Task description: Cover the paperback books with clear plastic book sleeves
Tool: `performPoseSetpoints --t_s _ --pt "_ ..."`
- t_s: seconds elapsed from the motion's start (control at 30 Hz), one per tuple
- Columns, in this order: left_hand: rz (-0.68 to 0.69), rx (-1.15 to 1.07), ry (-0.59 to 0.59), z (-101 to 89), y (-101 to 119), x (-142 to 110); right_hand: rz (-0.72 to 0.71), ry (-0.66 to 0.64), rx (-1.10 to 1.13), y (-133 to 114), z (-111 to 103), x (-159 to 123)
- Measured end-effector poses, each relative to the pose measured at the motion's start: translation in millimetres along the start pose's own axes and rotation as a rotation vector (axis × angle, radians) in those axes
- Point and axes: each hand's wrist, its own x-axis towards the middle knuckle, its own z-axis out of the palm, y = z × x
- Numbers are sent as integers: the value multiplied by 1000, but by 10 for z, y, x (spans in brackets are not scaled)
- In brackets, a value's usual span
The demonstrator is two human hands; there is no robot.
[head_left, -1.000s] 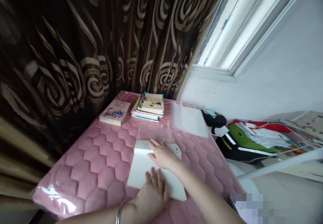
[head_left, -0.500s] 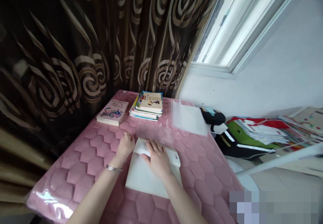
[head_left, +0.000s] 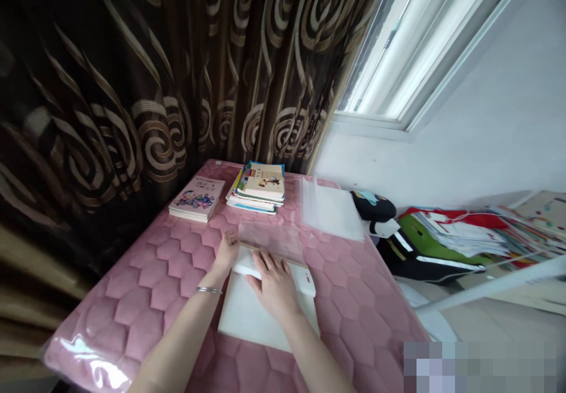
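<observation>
An open book (head_left: 254,322) lies on the pink quilted tabletop, its pale cover flap or page spread toward me. My right hand (head_left: 274,278) rests flat across the book's upper middle, fingers outstretched and pressing on the white folded part. At the book's upper left corner is my left hand (head_left: 227,250), its fingers curled closed, with a bracelet on the wrist. Whatever those fingers may hold is hidden. A clear plastic sheet (head_left: 276,236) extends beyond the book's far edge, close to my left fingers.
A stack of books (head_left: 260,186) stands at the back, with a smaller pile of books (head_left: 197,198) to its left. Clear plastic covers (head_left: 333,210) lie at the back right. Beside the table are a black and green bag (head_left: 424,242) and papers. A patterned curtain (head_left: 198,74) hangs behind.
My left hand has moved slightly right, up against the book's upper left corner. My right hand stays flat on the book, almost unmoved.
</observation>
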Motion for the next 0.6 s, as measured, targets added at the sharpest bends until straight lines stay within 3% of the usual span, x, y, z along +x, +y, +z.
performPoseSetpoints --t_s 0.3,0.6 --pt "-65 -364 -51 -88 -28 -192 -20 16 12 12 30 9" --pt "28 -379 -134 -76 -88 -161 -57 33 26 50 6 37"
